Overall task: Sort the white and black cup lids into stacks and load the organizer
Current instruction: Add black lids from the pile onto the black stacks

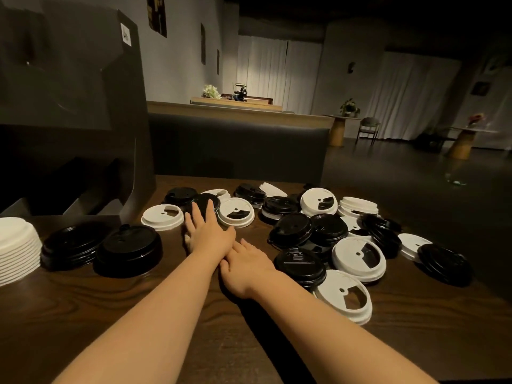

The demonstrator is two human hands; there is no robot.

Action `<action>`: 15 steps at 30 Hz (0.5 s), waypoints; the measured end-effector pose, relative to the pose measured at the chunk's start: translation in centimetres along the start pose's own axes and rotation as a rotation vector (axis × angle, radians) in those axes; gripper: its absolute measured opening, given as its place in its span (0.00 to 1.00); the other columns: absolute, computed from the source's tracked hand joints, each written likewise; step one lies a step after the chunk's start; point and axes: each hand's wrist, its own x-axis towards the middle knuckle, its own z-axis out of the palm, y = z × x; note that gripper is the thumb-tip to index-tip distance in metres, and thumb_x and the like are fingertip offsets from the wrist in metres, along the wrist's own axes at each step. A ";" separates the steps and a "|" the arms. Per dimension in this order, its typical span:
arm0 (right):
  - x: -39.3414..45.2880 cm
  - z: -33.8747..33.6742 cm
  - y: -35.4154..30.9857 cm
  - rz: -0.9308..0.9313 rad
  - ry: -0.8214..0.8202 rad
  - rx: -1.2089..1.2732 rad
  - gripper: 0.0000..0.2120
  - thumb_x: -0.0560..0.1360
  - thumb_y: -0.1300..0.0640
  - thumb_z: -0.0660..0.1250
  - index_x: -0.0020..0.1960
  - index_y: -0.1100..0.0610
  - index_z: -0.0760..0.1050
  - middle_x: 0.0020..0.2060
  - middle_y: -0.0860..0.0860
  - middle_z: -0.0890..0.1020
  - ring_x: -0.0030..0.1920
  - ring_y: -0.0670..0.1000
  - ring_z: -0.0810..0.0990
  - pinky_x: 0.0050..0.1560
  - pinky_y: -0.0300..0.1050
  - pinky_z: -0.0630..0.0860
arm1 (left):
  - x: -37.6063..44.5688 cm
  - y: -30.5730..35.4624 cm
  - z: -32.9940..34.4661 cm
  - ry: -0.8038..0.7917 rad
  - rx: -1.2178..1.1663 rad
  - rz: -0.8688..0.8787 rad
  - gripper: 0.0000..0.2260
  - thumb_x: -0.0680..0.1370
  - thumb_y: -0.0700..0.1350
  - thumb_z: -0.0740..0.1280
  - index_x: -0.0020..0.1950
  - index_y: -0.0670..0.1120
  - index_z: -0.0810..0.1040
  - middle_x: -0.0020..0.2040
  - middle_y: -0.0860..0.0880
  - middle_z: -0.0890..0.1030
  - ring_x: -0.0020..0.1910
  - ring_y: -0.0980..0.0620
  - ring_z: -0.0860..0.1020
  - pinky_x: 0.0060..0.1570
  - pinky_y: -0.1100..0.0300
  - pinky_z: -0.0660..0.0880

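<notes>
The left hand (206, 231) reaches forward with straight fingers, and the fingertips lie on a black lid (203, 203) at about 12 o'clock from the person; it touches the lid but has not taken it, so this grip is open. The right hand (246, 259) lies flat on the surface (194, 314) just behind the left wrist, fingers relaxed, holding nothing.

The loose lids (327, 231), white and black mixed, are spread from 12 to 2 o'clock, many lying over each other. At 10 o'clock stand two low black stacks (102, 245), and at 9 o'clock, at the frame edge, a taller white stack (16, 245). The dark organizer (69, 106) rises behind them at 10 to 11 o'clock. Whether lids are already inside it I cannot tell.

I judge the sorting is partly done and the loading is not yet visible.

The lids look like thin molded plastic: very light, a little flexible, with a smooth top that can slip under flat fingers. It seems better to pinch a lid at the rim, thumb under the edge and fingers on top, than to press on the dome. Lids that nest can lift together, so a white one may come with a black one. A tall stack could lean if it is held only from the top.
</notes>
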 end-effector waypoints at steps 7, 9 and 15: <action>-2.3 -1.7 1.5 -0.140 0.177 -0.327 0.19 0.80 0.49 0.53 0.64 0.56 0.73 0.62 0.53 0.76 0.65 0.56 0.69 0.66 0.51 0.60 | 0.2 -0.3 0.0 -0.086 0.148 0.077 0.27 0.79 0.53 0.59 0.76 0.49 0.58 0.78 0.50 0.53 0.77 0.45 0.46 0.73 0.45 0.48; -3.1 -2.7 2.5 -0.109 0.242 -0.328 0.17 0.79 0.49 0.55 0.59 0.56 0.76 0.58 0.52 0.78 0.61 0.56 0.71 0.59 0.48 0.64 | 0.0 -0.4 -0.3 -0.010 0.149 0.101 0.25 0.79 0.52 0.61 0.74 0.48 0.62 0.75 0.48 0.61 0.75 0.45 0.53 0.73 0.46 0.52; -4.3 -4.1 5.5 0.148 0.178 -0.185 0.18 0.79 0.46 0.57 0.60 0.57 0.73 0.58 0.56 0.75 0.61 0.57 0.70 0.57 0.49 0.69 | -0.2 -0.2 -0.9 0.136 0.196 0.050 0.19 0.78 0.53 0.63 0.66 0.46 0.69 0.67 0.44 0.67 0.68 0.42 0.62 0.66 0.49 0.62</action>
